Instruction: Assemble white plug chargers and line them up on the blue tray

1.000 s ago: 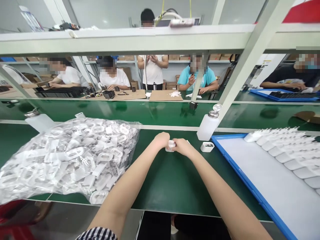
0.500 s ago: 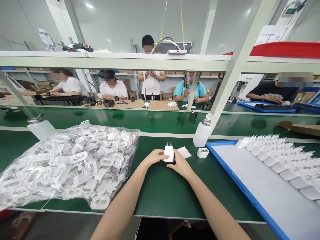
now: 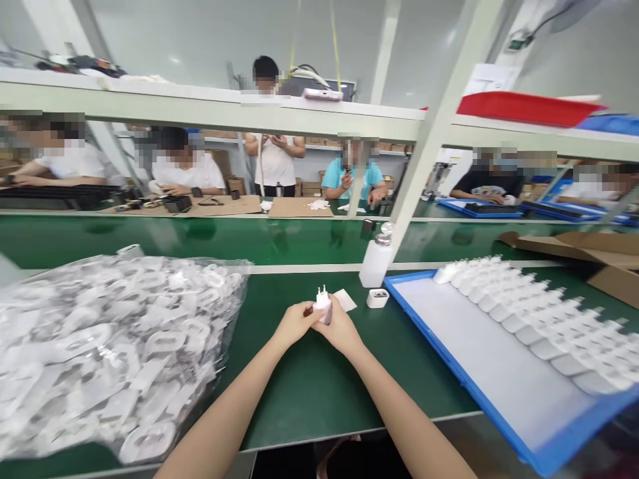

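A white two-pin charger (image 3: 323, 307) is held between both hands above the green bench, its pins pointing up and away from me. My left hand (image 3: 297, 324) is closed on its left side, thumb across the front. My right hand (image 3: 343, 328) wraps its right side and lower end. Just behind the right hand lies a small white paper or cloth (image 3: 345, 301). To the right of that stands an open white charger shell (image 3: 377, 299) with dark parts showing inside.
A clear bag of white plastic parts (image 3: 124, 346) covers the bench's left side. On the right, a blue-rimmed tray (image 3: 464, 379) holds rows of white chargers (image 3: 534, 319). A pump bottle (image 3: 375, 261) stands by the slanted post. Several people sit or stand beyond the shelf (image 3: 200, 106).
My view has turned to the right, so things appear shifted left. The charger has turned and tilted in my hands. My right hand has closed further round it.
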Demonstrator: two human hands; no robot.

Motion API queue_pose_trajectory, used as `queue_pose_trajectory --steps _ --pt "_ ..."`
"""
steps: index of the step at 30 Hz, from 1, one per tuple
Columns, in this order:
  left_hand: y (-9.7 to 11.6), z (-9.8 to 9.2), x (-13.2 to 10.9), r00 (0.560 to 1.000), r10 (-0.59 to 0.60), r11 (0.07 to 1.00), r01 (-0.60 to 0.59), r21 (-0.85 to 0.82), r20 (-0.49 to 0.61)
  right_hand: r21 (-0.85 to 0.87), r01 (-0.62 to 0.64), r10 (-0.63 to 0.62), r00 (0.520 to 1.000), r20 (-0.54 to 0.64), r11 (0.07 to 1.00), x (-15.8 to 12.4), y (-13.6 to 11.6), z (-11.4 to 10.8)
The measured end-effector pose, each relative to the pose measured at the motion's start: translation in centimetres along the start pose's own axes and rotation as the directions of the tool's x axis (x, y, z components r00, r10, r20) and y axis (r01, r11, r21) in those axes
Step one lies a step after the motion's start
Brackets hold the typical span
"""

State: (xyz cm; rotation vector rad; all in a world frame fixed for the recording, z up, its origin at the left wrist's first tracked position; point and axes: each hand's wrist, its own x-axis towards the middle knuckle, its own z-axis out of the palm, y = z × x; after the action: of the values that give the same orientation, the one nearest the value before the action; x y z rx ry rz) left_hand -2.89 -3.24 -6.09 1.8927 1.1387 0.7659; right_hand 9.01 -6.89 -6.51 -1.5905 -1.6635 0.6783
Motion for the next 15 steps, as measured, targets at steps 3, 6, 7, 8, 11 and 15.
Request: queue_pose_trajectory --steps 3,6,7,8,11,15 --pt "0.6 0.3 -0.3 0.996 0.07 0.994 -0.065 -0.091 0.058 0.1 -0.005 0.01 0.999 -0.048 0.995 0.5 0.9 -2.0" --pt "0.6 0.4 -0.3 0.996 0.012 0.999 -0.008 -0.047 0.089 0.089 -0.077 0.093 0.977 -0.193 0.993 1.1 3.1 -6.5" --pt "0.5 0.4 -0.3 0.995 -0.011 1.0 0.011 -0.002 0.095 0.054 -0.139 0.148 0.958 -0.246 0.989 1.3 4.0 -8.4" --pt "0.4 0.4 -0.3 0.994 -0.027 0.999 0.022 0.042 0.104 0.018 -0.218 0.214 0.934 -0.287 0.976 1.5 5.0 -10.5" --pt "0.1 0.4 -0.3 0.99 -0.035 0.993 0.019 0.12 0.138 -0.121 -0.479 0.366 0.789 -0.494 0.87 2.0 8.1 -16.4" --pt "-0.2 0.5 -0.1 0.987 -0.031 0.991 0.009 0.137 0.156 -0.209 -0.596 0.353 0.684 -0.638 0.775 2.2 11.8 -20.8"
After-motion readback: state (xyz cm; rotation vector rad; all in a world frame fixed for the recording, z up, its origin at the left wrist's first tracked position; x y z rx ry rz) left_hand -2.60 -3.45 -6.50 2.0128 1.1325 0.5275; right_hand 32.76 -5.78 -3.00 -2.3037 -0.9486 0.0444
